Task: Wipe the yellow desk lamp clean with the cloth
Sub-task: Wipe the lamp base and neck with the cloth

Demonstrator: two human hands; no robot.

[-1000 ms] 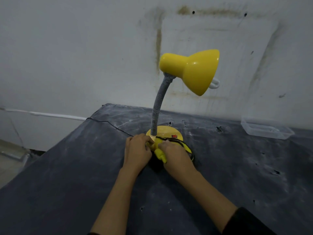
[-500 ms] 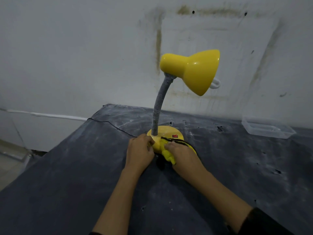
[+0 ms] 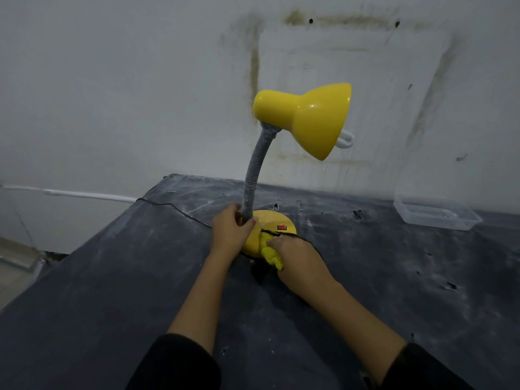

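Observation:
The yellow desk lamp (image 3: pixel 306 116) stands upright on a dark table (image 3: pixel 112 277), its shade tilted to the right on a grey flexible neck above a round yellow base with a red switch. My left hand (image 3: pixel 232 233) grips the bottom of the neck where it meets the base. My right hand (image 3: pixel 295 260) holds a bunched yellow cloth (image 3: pixel 270 253) against the front of the base. A black cord lies across the base beside my fingers.
A clear plastic tray (image 3: pixel 436 212) sits at the back right by the stained wall. The black cord (image 3: pixel 168 205) runs off the table's left edge. The table's left side drops to the floor.
My left hand has moved up from the front of the base to the foot of the neck. My right hand with the cloth has shifted slightly right along the base's front.

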